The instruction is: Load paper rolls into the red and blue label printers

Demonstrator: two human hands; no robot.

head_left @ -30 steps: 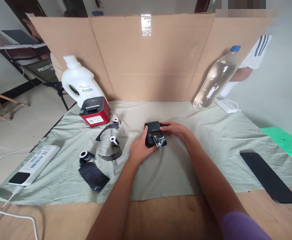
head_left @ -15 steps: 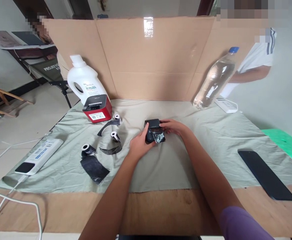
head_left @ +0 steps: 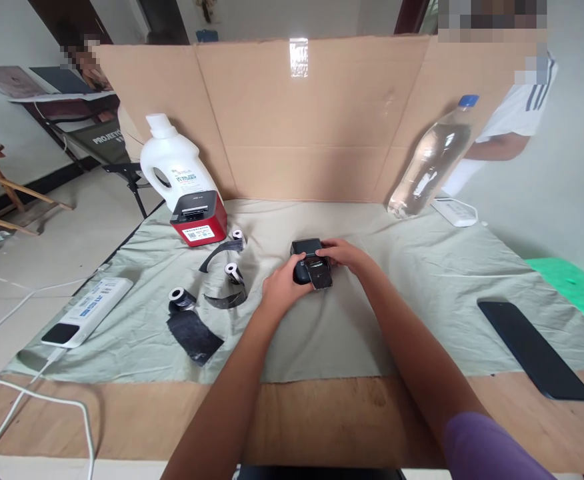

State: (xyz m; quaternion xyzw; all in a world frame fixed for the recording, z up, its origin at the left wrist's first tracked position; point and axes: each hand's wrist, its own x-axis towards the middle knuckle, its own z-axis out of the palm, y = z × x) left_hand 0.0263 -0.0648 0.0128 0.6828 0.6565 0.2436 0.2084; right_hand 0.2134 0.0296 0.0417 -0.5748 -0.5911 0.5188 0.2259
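A small black printer-like device (head_left: 306,247) rests on the cloth in front of me, a dark glossy strip (head_left: 319,272) hanging out over its near side. My left hand (head_left: 285,280) is closed round the device's left side, its thumb on top near the strip. From the right, my right hand (head_left: 343,255) grips the device, with the thumb at the lid's front edge and the other fingers partly hidden along the side. To the left lie a black paper roll (head_left: 183,299) with its end unrolled, a second roll (head_left: 233,272) and a third roll (head_left: 239,237).
A red and black printer (head_left: 199,220) stands before a white jug (head_left: 175,163). A water bottle (head_left: 432,163) leans against the cardboard screen (head_left: 312,127). A phone (head_left: 535,350) lies right; a white power bank (head_left: 89,313) with a cable lies left. Another person's arm (head_left: 502,147) shows behind.
My left thumb has shifted onto the device's top and my right thumb to the lid's front edge. The strip now looks darker and tilted differently. The view has shifted slightly.
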